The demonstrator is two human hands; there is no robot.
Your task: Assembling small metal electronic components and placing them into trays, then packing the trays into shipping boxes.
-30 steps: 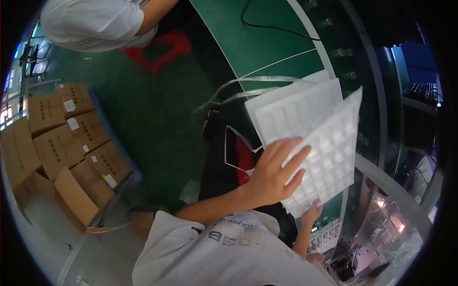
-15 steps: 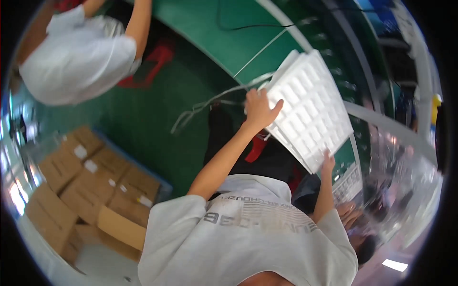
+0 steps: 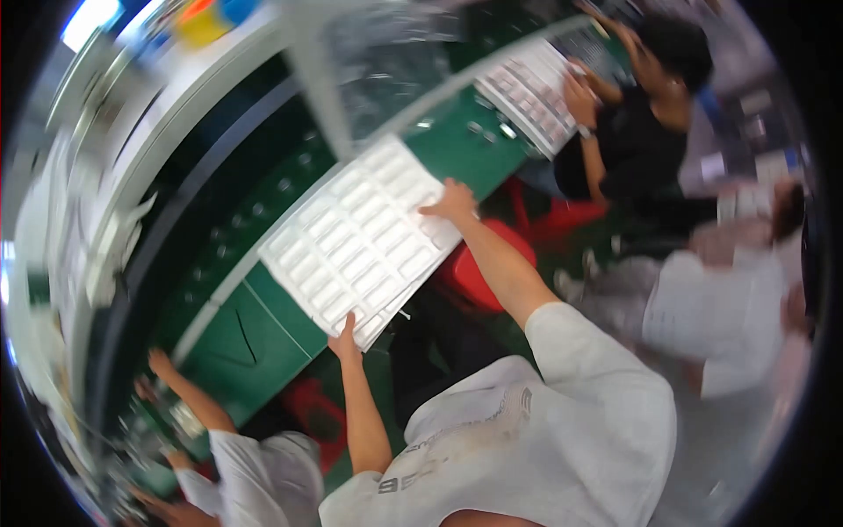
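Both my hands hold a stack of white moulded plastic trays with rows of shallow rectangular compartments. The trays overlap a little unevenly, so more than one edge shows along the near side. My left hand grips the near left corner, thumb on top and fingers beneath. At the right end, my right hand clasps the edge, its thumb lying over the compartments. The stack hangs over the front part of the green workbench; whether it touches the bench I cannot tell. No contents show in its compartments.
A co-worker in black handles a similar filled tray at the far right. Another person in a white shirt works at the lower left. A red stool stands near my right arm. Small clear pieces lie along the dark strip behind the bench.
My view and body have turned sharply toward the bench, and the cardboard boxes have left the picture. The tray stack stays in both hands and now sits over the bench front.
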